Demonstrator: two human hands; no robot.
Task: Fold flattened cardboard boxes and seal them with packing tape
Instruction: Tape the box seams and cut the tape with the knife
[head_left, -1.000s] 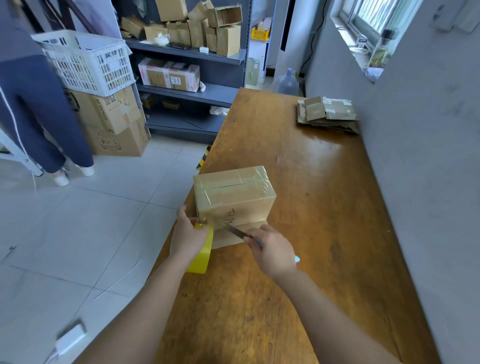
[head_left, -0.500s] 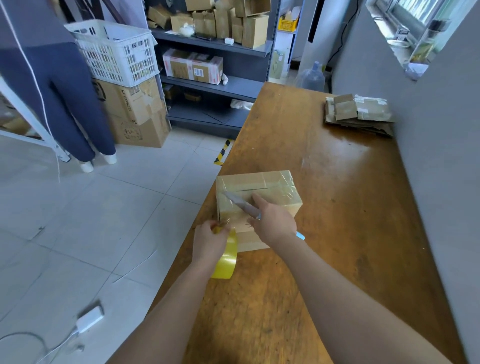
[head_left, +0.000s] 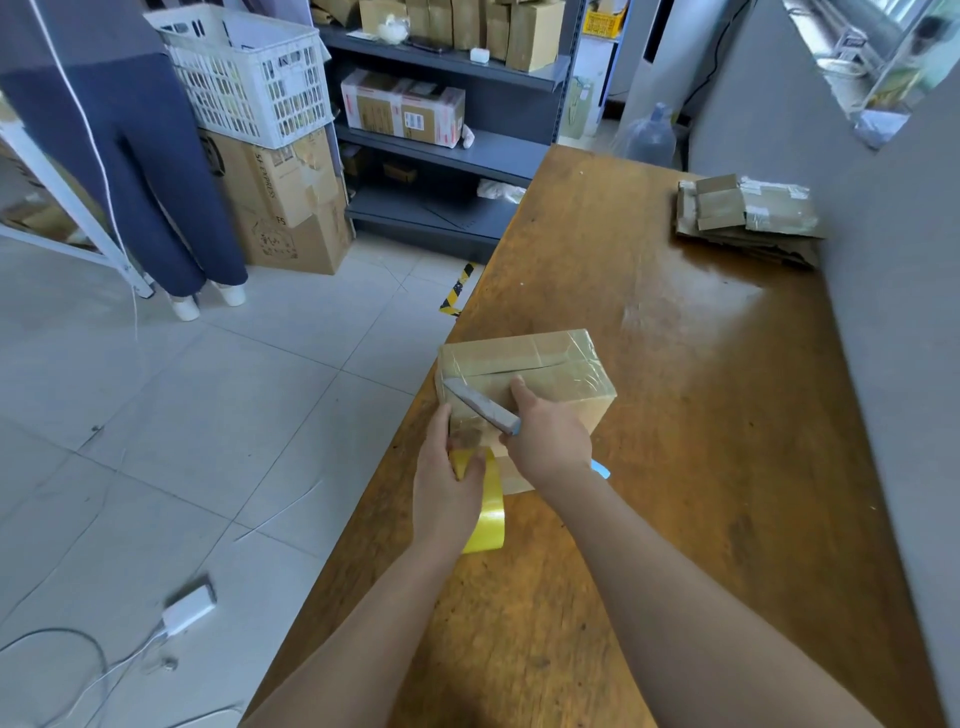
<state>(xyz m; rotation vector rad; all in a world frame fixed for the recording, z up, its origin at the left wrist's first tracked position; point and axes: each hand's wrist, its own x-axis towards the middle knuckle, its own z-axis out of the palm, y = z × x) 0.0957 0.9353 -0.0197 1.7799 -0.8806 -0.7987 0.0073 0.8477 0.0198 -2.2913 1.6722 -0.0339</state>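
Cardboard box (head_left: 566, 382) under knife (head_left: 480, 406), tape roll (head_left: 491, 512) beside (floor carton (head_left: 280, 208): "SF EXPRESS")

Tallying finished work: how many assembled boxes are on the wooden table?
1: the taped box near the left edge of the table, touched by the right hand, which holds a knife. The stack by the wall is flattened cardboard.

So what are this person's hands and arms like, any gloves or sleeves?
Both are bare. The left hand and right hand wear no gloves, and no sleeves, watch, rings or bands show up to the picture's edge.
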